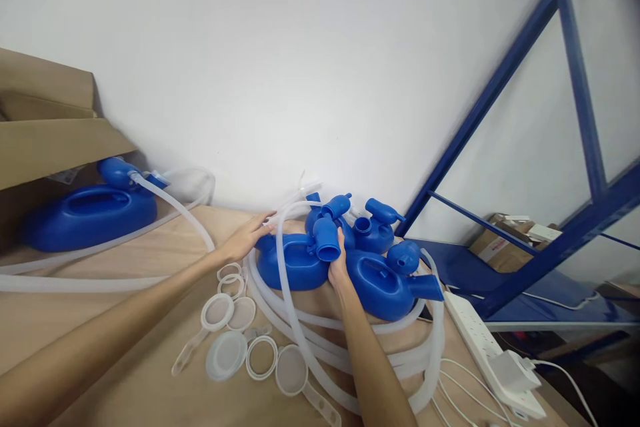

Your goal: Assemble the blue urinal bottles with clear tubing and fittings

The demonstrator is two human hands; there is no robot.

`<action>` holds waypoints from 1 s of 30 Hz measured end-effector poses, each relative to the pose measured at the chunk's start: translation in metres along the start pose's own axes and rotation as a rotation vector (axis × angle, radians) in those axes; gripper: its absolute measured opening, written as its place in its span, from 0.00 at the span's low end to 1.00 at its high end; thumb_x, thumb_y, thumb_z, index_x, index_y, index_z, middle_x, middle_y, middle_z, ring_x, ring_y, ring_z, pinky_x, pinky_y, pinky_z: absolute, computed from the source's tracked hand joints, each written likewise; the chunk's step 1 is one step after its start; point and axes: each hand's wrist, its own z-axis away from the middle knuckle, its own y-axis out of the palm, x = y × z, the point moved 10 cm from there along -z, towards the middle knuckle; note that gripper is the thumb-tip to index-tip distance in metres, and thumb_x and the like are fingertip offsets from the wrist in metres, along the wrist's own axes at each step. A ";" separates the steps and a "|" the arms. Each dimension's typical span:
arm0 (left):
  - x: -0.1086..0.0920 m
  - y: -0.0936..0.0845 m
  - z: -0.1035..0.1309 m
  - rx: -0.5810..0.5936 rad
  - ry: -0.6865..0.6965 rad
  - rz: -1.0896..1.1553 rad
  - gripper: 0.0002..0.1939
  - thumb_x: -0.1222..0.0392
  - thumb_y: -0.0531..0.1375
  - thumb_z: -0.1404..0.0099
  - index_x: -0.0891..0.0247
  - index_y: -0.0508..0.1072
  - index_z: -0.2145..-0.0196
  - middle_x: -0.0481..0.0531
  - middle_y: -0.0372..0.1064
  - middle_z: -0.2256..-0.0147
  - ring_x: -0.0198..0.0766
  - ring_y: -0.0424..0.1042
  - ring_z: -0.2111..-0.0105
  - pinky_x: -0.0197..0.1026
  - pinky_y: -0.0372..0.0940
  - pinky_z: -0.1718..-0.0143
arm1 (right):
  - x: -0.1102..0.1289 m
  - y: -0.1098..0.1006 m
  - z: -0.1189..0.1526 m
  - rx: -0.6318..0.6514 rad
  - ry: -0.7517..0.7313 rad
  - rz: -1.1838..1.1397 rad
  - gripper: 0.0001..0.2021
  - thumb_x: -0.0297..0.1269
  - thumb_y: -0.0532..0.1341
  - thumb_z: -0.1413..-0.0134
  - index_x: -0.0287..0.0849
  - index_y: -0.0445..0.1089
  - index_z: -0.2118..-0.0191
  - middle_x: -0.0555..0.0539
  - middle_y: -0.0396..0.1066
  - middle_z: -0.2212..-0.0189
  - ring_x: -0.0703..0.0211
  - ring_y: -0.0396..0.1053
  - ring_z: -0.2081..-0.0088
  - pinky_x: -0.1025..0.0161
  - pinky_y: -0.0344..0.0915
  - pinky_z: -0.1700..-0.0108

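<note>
My left hand (pixel 246 238) reaches across the brown table (pixel 100 347) and rests its fingertips on a translucent white hose (pixel 295 210) at the far left side of a blue plastic container (pixel 293 261). My right hand (pixel 339 265) is against the wide blue spout (pixel 327 240) of that container, fingers up along it. More blue containers (pixel 385 283) lie heaped behind and to the right, with hose coiled around them.
Several white round caps (pixel 226 355) with tabs lie in front of the heap. Another blue container (pixel 87 213) with a hose sits far left under a cardboard box (pixel 45 127). A white power strip (pixel 493 353) runs along the right edge. A blue rack (pixel 575 213) stands right.
</note>
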 end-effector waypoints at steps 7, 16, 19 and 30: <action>0.066 -0.022 -0.003 0.051 -0.197 -0.071 0.24 0.48 0.60 0.26 0.64 0.69 0.39 0.60 0.71 0.44 0.48 0.76 0.50 0.56 0.74 0.49 | 0.035 -0.001 0.000 0.095 0.022 -0.026 0.41 0.71 0.50 0.39 0.52 0.59 0.28 0.44 0.74 0.39 0.44 0.70 0.38 0.47 0.67 0.38; 0.107 -0.009 0.033 0.426 -0.163 -0.463 0.15 0.55 0.64 0.28 0.63 0.75 0.48 0.57 0.73 0.47 0.46 0.75 0.50 0.55 0.72 0.46 | 0.075 0.027 0.027 0.680 -0.138 0.687 0.67 0.58 0.81 0.74 0.55 0.52 0.25 0.44 0.39 0.22 0.38 0.28 0.22 0.38 0.34 0.25; 0.102 -0.010 0.032 0.440 -0.133 -0.529 0.16 0.54 0.63 0.27 0.62 0.74 0.46 0.57 0.74 0.48 0.46 0.75 0.50 0.55 0.72 0.46 | 0.078 0.026 0.028 0.676 -0.125 0.820 0.72 0.49 0.83 0.74 0.57 0.43 0.23 0.44 0.38 0.23 0.38 0.33 0.23 0.39 0.38 0.25; 0.020 -0.079 0.015 0.080 -0.042 -0.536 0.35 0.41 0.56 0.32 0.65 0.70 0.36 0.68 0.73 0.43 0.63 0.74 0.45 0.60 0.63 0.40 | 0.094 0.033 0.040 0.619 -0.062 0.788 0.55 0.45 0.80 0.63 0.60 0.57 0.28 0.42 0.54 0.33 0.35 0.63 0.36 0.41 0.68 0.37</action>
